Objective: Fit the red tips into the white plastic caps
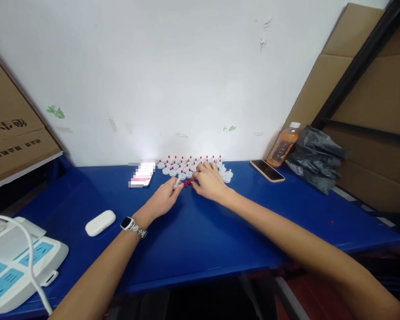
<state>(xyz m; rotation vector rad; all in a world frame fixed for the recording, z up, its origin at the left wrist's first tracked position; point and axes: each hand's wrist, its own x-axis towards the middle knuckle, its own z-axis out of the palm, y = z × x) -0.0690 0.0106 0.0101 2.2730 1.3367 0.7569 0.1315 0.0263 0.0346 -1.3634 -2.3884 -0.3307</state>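
My left hand (165,195) is closed on a white nozzle cap (177,182), whose bare spout points up between thumb and fingers. Just to its right lies a small pile of loose red tips (187,182) on the blue table. My right hand (210,181) reaches over from the right, thumb and index finger bent together at the edge of that pile; whether a tip is between them is hidden. Behind both hands stand several white nozzle caps with red tips (173,166) in rows. Right of my right hand are a few white caps without red tips (227,176).
A lit phone (142,173) lies at the left, a dark phone (267,170) at the right. Beyond it are an orange drink bottle (283,144) and a black plastic bag (315,158). A white case (100,223) and a power strip (23,262) sit at the near left.
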